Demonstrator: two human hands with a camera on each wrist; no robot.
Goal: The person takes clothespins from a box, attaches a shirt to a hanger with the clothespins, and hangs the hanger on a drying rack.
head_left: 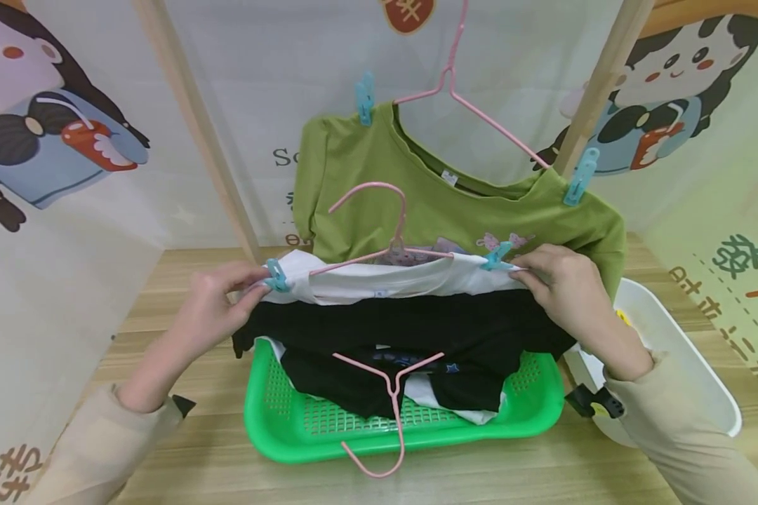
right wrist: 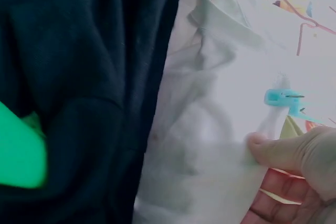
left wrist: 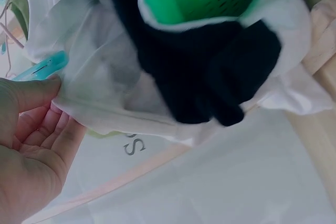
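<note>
A white and black shirt [head_left: 391, 315] hangs on a pink hanger [head_left: 396, 231] between my hands, its lower part drooping over a green basket. My left hand [head_left: 217, 301] pinches the white shoulder beside a blue clothespin [head_left: 276, 275]. At the other shoulder my right hand [head_left: 568, 294] pinches the fabric, close to a second blue clothespin [head_left: 497, 257]. In the left wrist view, thumb and fingers hold the white cloth [left wrist: 105, 77] near its edge. The right wrist view shows the thumb [right wrist: 278, 150] pressed on the white cloth below its clip.
A green shirt [head_left: 366, 189] hangs behind on another pink hanger [head_left: 486, 116] with blue clips. The green basket [head_left: 278, 438] holds dark and white clothing, and a third pink hanger [head_left: 394, 403] overlaps it. On the right stands a white bin [head_left: 688, 351]. Wooden posts [head_left: 196, 126] rise behind.
</note>
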